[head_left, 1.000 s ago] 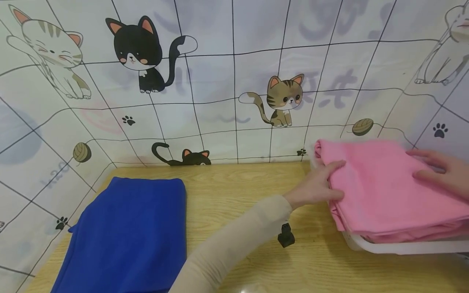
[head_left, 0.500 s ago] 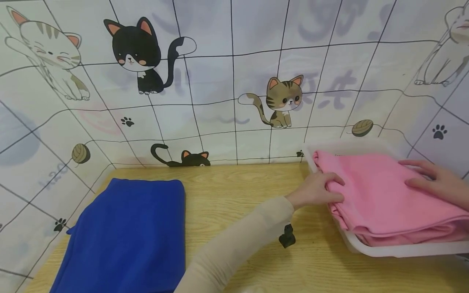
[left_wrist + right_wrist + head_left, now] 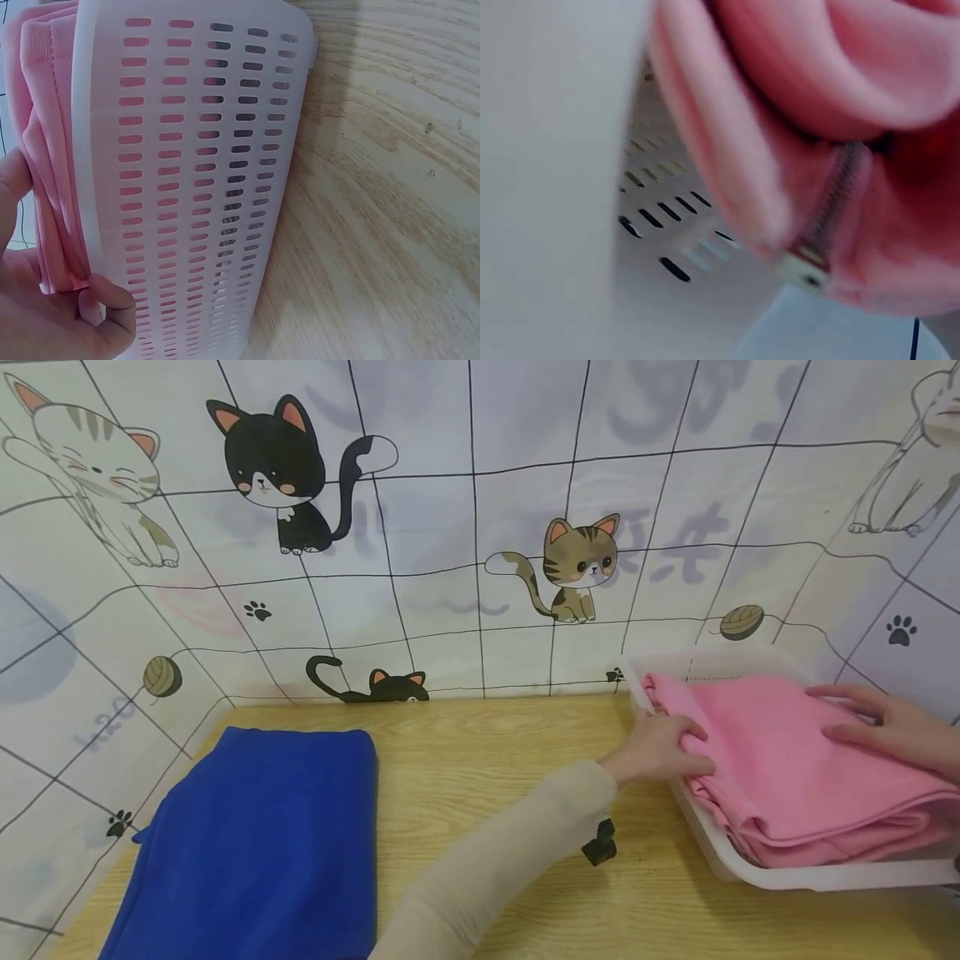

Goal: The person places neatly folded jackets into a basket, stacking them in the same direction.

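Note:
A folded pink zip-up garment [image 3: 795, 768] lies in a white plastic basket [image 3: 817, 875] at the right of the head view. My left hand [image 3: 663, 747] grips the garment's left edge by the basket rim, fingers curled under the fold in the left wrist view. Over the garment's right side, my right hand [image 3: 892, 731] holds the cloth with thumb and forefinger on top; its other fingers are hidden. The right wrist view shows a metal zipper [image 3: 832, 202] on the cloth, inside the basket wall.
A folded blue cloth item [image 3: 262, 843] lies on the left of the wood-grain table [image 3: 465, 760]. Behind and at the sides stand walls [image 3: 435, 543] with cat drawings and grid lines. The basket's perforated side [image 3: 195, 150] shows in the left wrist view.
The pink garment has sunk lower into the basket, baring its back rim. Both hands have come down with it, the left slightly rightward, the right slightly leftward. The blue item stays put.

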Demonstrator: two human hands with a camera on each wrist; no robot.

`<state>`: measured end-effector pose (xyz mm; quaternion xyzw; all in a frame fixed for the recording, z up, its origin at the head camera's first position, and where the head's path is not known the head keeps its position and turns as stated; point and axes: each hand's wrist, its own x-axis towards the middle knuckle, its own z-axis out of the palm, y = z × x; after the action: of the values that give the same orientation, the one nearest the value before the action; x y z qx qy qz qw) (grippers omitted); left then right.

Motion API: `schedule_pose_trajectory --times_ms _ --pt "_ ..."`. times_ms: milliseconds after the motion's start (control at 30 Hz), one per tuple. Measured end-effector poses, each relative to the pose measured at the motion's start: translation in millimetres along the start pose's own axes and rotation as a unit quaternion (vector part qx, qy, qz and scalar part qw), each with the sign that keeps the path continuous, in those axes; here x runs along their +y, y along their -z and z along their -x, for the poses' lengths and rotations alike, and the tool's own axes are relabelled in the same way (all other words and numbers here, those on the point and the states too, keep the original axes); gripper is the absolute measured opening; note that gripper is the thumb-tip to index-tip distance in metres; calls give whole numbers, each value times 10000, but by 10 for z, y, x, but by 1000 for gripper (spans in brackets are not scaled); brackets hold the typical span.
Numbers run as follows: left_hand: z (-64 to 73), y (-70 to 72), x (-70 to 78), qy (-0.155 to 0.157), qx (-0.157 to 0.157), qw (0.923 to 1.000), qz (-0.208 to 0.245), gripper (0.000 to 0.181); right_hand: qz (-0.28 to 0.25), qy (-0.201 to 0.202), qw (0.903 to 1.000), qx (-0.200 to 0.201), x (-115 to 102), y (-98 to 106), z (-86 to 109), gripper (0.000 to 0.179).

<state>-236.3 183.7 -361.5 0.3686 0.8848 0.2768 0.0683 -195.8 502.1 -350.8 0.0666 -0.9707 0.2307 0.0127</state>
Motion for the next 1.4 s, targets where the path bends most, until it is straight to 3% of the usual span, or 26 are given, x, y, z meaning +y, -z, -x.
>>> schedule_pose_trajectory --times_ms 267,433,633,733,867,967,1167,1300,1400 --pt "-57 -36 50 250 -72 9997 -6 43 146 -168 9987 -459 0 23 -53 64" --pt "-62 -48 63 230 -79 9997 57 52 -145 -84 9970 -761 32 35 -77 58" --pt "-68 -39 140 384 -307 9984 -281 57 -769 -462 9843 -1522 -22 -4 -157 65" --pt "-68 -34 188 653 -326 9960 -520 56 -933 -507 9798 -1697 -52 3 -205 67" --pt "-58 -45 225 980 -290 9925 -675 54 -917 -422 9771 -1873 -75 6 -233 69" --pt "-51 -57 243 1149 -294 9899 -780 50 -553 -480 9780 -1953 -89 -13 -238 73" --pt "-57 -87 262 1358 -473 9823 -1197 46 -612 -644 9599 -2658 -149 -48 -182 89" --pt "-58 -150 278 1368 -629 9791 -1368 39 -452 -210 9719 -2299 -154 -93 -175 87" --pt "-46 -194 290 1343 -712 9779 -1433 37 -139 -124 9805 -1956 -151 -105 -191 84"
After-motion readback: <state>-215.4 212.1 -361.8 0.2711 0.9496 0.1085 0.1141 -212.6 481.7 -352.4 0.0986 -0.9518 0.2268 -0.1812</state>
